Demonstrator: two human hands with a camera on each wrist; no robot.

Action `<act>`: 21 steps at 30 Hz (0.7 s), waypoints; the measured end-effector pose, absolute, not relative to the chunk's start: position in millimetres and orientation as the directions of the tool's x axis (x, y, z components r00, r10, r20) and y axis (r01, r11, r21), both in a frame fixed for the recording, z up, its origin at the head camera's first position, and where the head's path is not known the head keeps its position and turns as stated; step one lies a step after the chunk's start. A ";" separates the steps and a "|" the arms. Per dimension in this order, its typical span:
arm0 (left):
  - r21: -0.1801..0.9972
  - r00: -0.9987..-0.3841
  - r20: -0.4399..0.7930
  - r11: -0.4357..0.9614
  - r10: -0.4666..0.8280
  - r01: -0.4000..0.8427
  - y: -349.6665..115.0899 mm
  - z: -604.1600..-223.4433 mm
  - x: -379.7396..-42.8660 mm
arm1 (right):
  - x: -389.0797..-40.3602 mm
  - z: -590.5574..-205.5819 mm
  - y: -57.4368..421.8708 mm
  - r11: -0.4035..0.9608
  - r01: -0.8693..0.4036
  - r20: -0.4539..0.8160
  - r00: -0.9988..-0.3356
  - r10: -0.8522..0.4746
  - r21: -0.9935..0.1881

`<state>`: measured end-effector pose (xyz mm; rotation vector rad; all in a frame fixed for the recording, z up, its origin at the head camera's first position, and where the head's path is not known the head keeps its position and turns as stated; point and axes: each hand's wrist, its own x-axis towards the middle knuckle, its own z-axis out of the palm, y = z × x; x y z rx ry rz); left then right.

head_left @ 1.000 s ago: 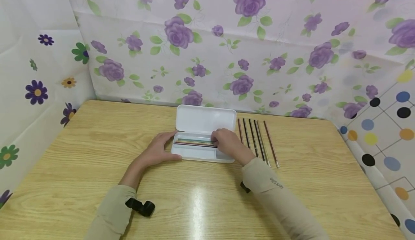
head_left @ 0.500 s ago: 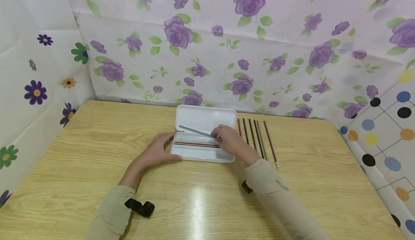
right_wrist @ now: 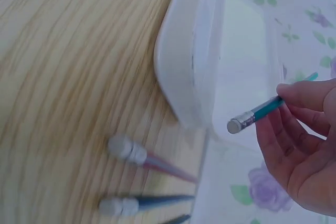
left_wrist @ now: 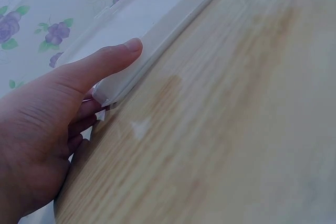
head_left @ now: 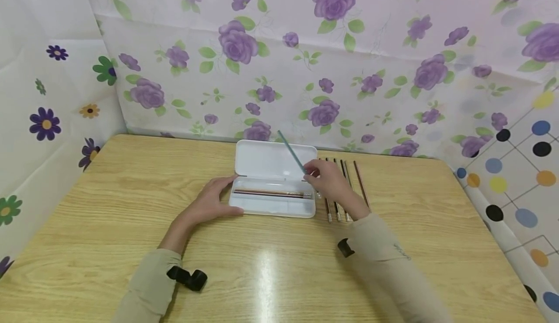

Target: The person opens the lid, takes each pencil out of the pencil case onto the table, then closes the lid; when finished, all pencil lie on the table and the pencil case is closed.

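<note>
A white pencil case [head_left: 251, 205] lies on the table with its lid [head_left: 262, 159] raised toward the wall. My left hand [head_left: 208, 201] holds its left end, thumb along the front wall [left_wrist: 123, 56] and fingers around the corner. Between thumb and fingertips, my right hand [head_left: 330, 181] pinches a teal pencil [head_left: 291, 151] near its eraser end. This pencil is raised over the case's right side, its far tip slanting up and left past the lid. In the right wrist view, its pale eraser [right_wrist: 234, 126] sticks out toward the camera. A few pencils [head_left: 271, 193] lie lengthwise inside the case.
Right of the case, several pencils [head_left: 361, 182] lie side by side on the wooden table [head_left: 262, 269], partly covered by my right hand. Their eraser ends [right_wrist: 121, 147] face the front edge. A flowered cloth [head_left: 279, 80] hangs behind the table.
My right hand has lifted the teal pencil out of the case and moved right, tilting its far tip upward. My left hand has stayed on the case's left end.
</note>
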<state>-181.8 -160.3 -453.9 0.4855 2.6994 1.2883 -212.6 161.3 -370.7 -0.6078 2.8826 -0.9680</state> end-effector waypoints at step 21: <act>0.782 -0.942 0.033 0.577 0.335 0.233 -161.0 -453.3 -182.0 | -205.7 -385.1 236.0 0.730 -0.172 0.068 -0.983 -0.170 -0.661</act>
